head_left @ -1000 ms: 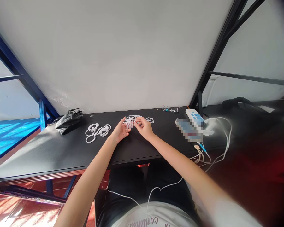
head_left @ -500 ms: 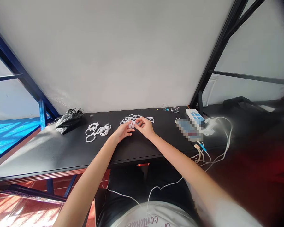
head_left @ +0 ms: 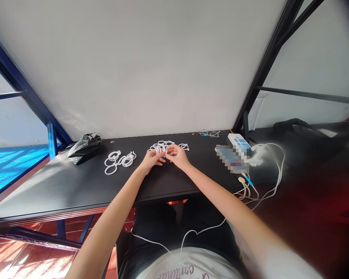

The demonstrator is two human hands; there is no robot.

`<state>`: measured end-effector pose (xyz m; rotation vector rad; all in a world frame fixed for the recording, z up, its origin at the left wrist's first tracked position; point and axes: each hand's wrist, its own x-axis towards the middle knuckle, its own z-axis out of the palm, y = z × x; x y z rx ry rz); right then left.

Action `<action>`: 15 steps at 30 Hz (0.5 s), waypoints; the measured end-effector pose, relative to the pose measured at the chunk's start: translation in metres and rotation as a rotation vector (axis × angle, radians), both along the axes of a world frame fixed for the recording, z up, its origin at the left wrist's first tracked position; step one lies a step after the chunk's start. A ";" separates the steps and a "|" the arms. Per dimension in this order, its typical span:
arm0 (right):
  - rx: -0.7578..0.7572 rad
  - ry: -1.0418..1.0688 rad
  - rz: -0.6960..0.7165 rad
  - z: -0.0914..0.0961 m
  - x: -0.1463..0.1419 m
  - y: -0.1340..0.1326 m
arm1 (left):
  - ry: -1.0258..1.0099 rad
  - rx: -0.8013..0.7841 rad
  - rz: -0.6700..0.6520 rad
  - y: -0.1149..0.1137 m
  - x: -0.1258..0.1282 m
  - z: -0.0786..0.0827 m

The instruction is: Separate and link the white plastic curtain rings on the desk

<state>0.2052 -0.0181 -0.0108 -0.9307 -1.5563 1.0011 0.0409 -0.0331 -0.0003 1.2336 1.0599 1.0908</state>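
Bundle of white, round, plastic-looking rings (head_left: 160, 149), over the smooth black counter (head_left: 168, 180), both grips closed on it: left hand (head_left: 150, 160) best steadying, right hand (head_left: 178, 157) best pinching lightly, edges aligned

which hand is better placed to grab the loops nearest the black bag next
Left, probably. Your left hand is nearer those loops; your right hand would likely have to reach past it. Both hands are on the white bundle, so the left may need to let go first.
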 end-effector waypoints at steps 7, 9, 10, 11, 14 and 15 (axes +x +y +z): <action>-0.061 0.044 0.017 0.004 -0.001 0.001 | 0.036 0.056 0.054 -0.002 0.002 0.001; -0.058 0.045 0.009 0.006 -0.001 0.002 | 0.061 0.104 0.065 -0.002 0.003 0.000; -0.055 0.046 -0.008 0.006 -0.001 0.001 | 0.077 0.126 0.071 -0.002 0.003 0.000; -0.051 0.048 -0.029 0.007 -0.001 0.001 | 0.093 0.142 0.075 -0.002 0.002 0.000; -0.044 0.061 -0.061 0.008 0.000 0.001 | 0.116 0.139 0.091 -0.003 0.001 0.000; -0.042 0.063 -0.056 0.008 0.000 0.001 | 0.107 0.119 0.092 -0.004 0.001 0.001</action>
